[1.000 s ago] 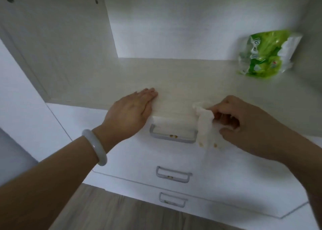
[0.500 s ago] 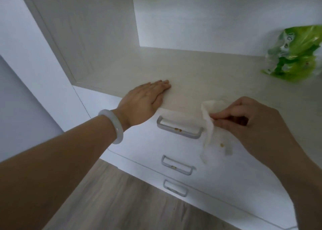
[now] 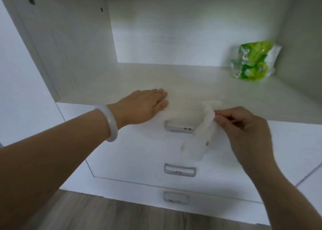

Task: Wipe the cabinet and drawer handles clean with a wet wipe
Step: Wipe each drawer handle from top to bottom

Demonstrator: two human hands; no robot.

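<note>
My right hand pinches a white wet wipe that hangs loosely in front of the top drawer, covering the right end of the top handle. The wipe carries a few yellowish specks. The top handle is grey metal with a brownish spot on its bar. My left hand rests flat, fingers straight, on the front edge of the shelf just left of that handle. Below sit the middle handle and the bottom handle, each with a small stain.
A green and white wipe packet stands at the back right of the open white cabinet niche. The niche's left wall rises beside my left arm. Wooden floor lies under the drawers.
The wipe has unfolded and now hangs lower over the drawer front and the handle's right end. My right hand shifted slightly right. The left hand stays flat on the shelf edge.
</note>
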